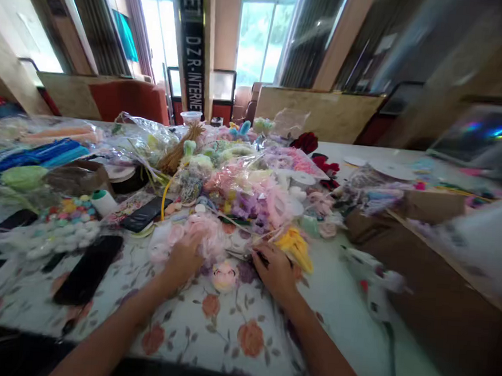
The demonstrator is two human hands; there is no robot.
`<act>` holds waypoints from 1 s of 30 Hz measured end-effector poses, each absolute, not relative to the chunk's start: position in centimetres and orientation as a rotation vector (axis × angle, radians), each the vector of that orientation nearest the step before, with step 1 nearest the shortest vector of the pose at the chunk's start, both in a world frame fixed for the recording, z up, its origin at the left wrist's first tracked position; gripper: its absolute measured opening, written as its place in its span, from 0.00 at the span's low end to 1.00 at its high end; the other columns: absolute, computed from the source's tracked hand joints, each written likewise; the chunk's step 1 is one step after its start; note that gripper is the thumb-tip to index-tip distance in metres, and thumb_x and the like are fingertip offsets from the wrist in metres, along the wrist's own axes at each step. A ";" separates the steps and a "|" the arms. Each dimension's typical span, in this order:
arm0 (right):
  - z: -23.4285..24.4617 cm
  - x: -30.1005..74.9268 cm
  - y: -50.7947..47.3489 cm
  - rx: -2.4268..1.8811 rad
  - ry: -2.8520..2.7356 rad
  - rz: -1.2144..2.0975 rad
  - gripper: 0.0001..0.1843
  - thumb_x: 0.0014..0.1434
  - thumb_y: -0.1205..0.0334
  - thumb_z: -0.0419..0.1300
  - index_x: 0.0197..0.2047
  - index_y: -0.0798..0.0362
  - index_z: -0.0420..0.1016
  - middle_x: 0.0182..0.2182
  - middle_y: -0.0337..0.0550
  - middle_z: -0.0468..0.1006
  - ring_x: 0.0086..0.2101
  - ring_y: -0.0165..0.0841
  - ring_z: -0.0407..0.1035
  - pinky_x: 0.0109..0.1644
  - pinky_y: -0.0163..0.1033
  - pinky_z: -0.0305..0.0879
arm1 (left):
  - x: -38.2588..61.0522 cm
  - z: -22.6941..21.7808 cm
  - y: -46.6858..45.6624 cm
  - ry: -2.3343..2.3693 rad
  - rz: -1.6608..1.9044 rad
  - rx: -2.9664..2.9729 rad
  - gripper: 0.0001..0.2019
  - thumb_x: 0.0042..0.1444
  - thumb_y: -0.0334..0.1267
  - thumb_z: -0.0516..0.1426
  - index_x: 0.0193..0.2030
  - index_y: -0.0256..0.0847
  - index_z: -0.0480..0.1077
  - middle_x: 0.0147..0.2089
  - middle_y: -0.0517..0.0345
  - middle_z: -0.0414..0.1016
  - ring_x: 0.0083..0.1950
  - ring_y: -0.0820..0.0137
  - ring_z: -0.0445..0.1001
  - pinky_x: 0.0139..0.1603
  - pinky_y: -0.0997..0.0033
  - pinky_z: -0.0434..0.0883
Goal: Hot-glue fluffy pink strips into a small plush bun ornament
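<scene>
My left hand (pixel 185 258) rests on a fluffy pink pompom bundle (pixel 205 233) on the flowered tablecloth (pixel 224 323), fingers curled into it. My right hand (pixel 276 270) lies just to the right, fingers closed around a thin dark tool, perhaps scissors (pixel 246 253), though blur hides the detail. A small round pink-and-cream craft piece (pixel 224 276) sits between the two hands. A yellow fuzzy piece (pixel 296 245) lies by my right hand's fingertips.
Bags of pastel pompoms and chenille stems (pixel 243 182) pile up behind the hands. Two black phones (pixel 88 268) (pixel 146 214) lie at left, with blue stems (pixel 42 153) beyond. A brown cardboard box (pixel 421 263) stands at right.
</scene>
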State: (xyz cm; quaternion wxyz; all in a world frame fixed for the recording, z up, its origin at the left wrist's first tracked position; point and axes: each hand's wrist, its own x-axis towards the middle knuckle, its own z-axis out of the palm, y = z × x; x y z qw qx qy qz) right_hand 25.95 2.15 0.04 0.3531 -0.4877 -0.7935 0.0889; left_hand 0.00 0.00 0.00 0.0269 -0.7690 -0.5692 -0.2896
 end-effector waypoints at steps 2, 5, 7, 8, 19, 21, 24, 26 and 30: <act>0.1 26.1 2.0 -1.260 -2.045 0.220 0.10 0.60 0.63 0.54 0.38 0.56 0.76 0.38 0.50 0.78 0.42 0.41 0.71 0.48 0.47 0.67 | 0.3 0.5 0.0 -1.737 -0.882 -2.291 0.27 0.55 0.46 0.57 0.59 0.35 0.62 0.55 0.40 0.69 0.57 0.55 0.66 0.59 0.54 0.65; 0.2 26.2 2.0 -1.258 -2.033 0.206 0.10 0.60 0.63 0.54 0.38 0.55 0.76 0.37 0.49 0.78 0.41 0.40 0.72 0.47 0.46 0.68 | 0.3 1.1 0.0 -1.658 -0.773 -2.308 0.35 0.53 0.53 0.57 0.64 0.36 0.58 0.61 0.37 0.63 0.64 0.49 0.58 0.62 0.45 0.58; 0.2 26.1 2.0 -1.260 -2.028 0.201 0.10 0.60 0.63 0.54 0.37 0.55 0.76 0.36 0.49 0.78 0.40 0.40 0.72 0.47 0.45 0.68 | 0.1 1.2 0.1 -1.570 -0.644 -2.406 0.32 0.55 0.53 0.55 0.64 0.42 0.58 0.66 0.41 0.57 0.68 0.48 0.51 0.64 0.42 0.53; 0.2 26.1 2.0 -1.263 -2.026 0.203 0.10 0.60 0.63 0.54 0.37 0.55 0.76 0.36 0.49 0.79 0.40 0.40 0.72 0.47 0.45 0.68 | 0.0 1.2 0.3 -1.532 -0.580 -2.452 0.30 0.56 0.53 0.54 0.63 0.43 0.60 0.68 0.44 0.55 0.69 0.49 0.49 0.65 0.42 0.51; 0.9 26.0 1.7 -1.307 -1.954 0.327 0.09 0.60 0.63 0.55 0.37 0.52 0.77 0.35 0.45 0.79 0.39 0.38 0.72 0.45 0.43 0.67 | -0.2 2.4 4.4 -1.758 -0.575 -2.344 0.28 0.54 0.42 0.55 0.61 0.36 0.62 0.66 0.39 0.58 0.68 0.47 0.51 0.63 0.40 0.54; 0.9 25.9 1.8 -1.315 -1.908 0.287 0.09 0.59 0.64 0.55 0.38 0.53 0.77 0.35 0.46 0.78 0.39 0.38 0.72 0.45 0.43 0.68 | 1.1 4.1 3.7 -1.698 -0.751 -2.317 0.29 0.53 0.41 0.56 0.61 0.33 0.61 0.62 0.37 0.62 0.67 0.48 0.54 0.63 0.42 0.55; 1.1 25.7 2.4 -1.311 -1.805 0.156 0.12 0.59 0.65 0.54 0.43 0.55 0.75 0.39 0.50 0.77 0.42 0.40 0.70 0.48 0.46 0.67 | 4.1 6.6 3.6 -1.381 -0.928 -2.511 0.18 0.58 0.37 0.51 0.54 0.37 0.67 0.55 0.45 0.69 0.61 0.58 0.63 0.63 0.55 0.59; 1.1 25.8 2.7 -1.309 -1.752 0.083 0.15 0.58 0.65 0.54 0.47 0.57 0.74 0.43 0.53 0.76 0.45 0.42 0.69 0.51 0.48 0.66 | 6.2 7.6 5.3 -1.057 -0.734 -2.824 0.17 0.61 0.35 0.47 0.54 0.41 0.68 0.57 0.49 0.70 0.59 0.64 0.66 0.61 0.62 0.63; 0.7 26.8 3.1 -1.337 -1.727 -0.005 0.17 0.58 0.65 0.54 0.50 0.57 0.73 0.45 0.55 0.75 0.47 0.44 0.67 0.53 0.51 0.65 | 8.1 8.5 12.5 -1.031 -0.292 -2.783 0.22 0.57 0.30 0.50 0.59 0.43 0.65 0.65 0.48 0.62 0.64 0.57 0.61 0.63 0.51 0.57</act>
